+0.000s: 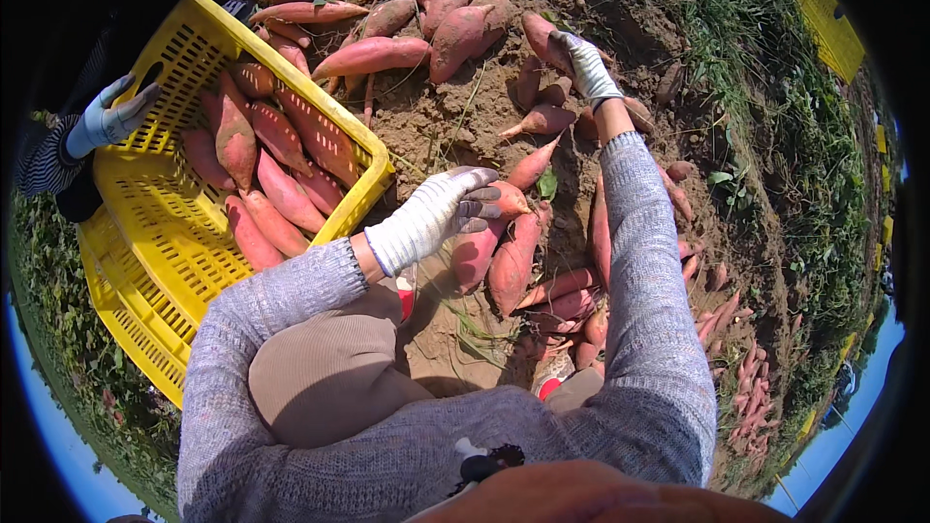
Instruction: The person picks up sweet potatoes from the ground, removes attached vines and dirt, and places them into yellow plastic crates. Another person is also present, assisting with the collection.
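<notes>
My right hand (pixel 587 67), in a white knit glove with a dark coated palm, is stretched far forward and grips a pink-skinned sweet potato (pixel 541 38). In a matching glove, my left hand (pixel 443 211) is held over a small cluster in front of me. Its fingers overlap a sweet potato (pixel 511 199); whether they grip it is hidden. Just below lie two larger sweet potatoes, one on the left (pixel 476 259) and one on the right (pixel 514 269). Left of my left hand, a yellow slotted plastic crate (pixel 363 192) is tilted and holds several sweet potatoes (pixel 280 189).
A co-worker's gloved hand (pixel 112 116) is at the crate's left side. More sweet potatoes (pixel 458 36) lie heaped on the soil ahead, with others (pixel 570 305) near my feet. Another yellow crate (pixel 821 14) stands at upper right beside green vines (pixel 814 181).
</notes>
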### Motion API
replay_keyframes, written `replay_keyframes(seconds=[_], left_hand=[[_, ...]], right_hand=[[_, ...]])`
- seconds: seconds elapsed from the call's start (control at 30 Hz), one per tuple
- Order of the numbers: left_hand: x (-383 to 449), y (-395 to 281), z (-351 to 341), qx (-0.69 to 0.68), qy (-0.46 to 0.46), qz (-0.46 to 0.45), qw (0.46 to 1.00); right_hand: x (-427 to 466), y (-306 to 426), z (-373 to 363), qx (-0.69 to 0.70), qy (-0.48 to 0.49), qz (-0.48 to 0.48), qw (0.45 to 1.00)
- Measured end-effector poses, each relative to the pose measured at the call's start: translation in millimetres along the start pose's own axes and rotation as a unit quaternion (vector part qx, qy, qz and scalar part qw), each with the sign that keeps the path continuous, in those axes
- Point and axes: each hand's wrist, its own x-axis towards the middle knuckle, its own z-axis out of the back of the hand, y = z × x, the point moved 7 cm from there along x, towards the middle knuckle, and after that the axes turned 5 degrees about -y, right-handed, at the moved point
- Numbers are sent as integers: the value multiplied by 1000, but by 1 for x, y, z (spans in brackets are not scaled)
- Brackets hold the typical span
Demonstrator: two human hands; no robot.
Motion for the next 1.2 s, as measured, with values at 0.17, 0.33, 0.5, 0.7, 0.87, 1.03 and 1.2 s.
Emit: replay_keyframes(seconds=[0.17, 0.33, 0.5, 0.7, 0.87, 1.03, 1.2], left_hand=[[4, -2, 3, 10, -27, -8, 1000], [-1, -6, -2, 20, -23, -13, 999], [1, 2, -1, 6, -38, -17, 999], [-1, 2, -3, 10, -69, -7, 998], [11, 2, 18, -29, -85, -75, 993], [3, -3, 4, -22, -60, -32, 997], [1, 1, 5, -31, -72, -23, 997]], right_hand=[[-84, -9, 6, 332, 109, -147, 925], [-143, 1, 27, 120, 223, -20, 967], [-164, 52, -22, -76, 259, -111, 956], [-35, 5, -127, -356, -71, 30, 931], [-46, 5, -179, -255, -241, 23, 936], [-39, -27, -123, 224, -70, 12, 972], [-158, 64, -98, -218, -100, 410, 880]])
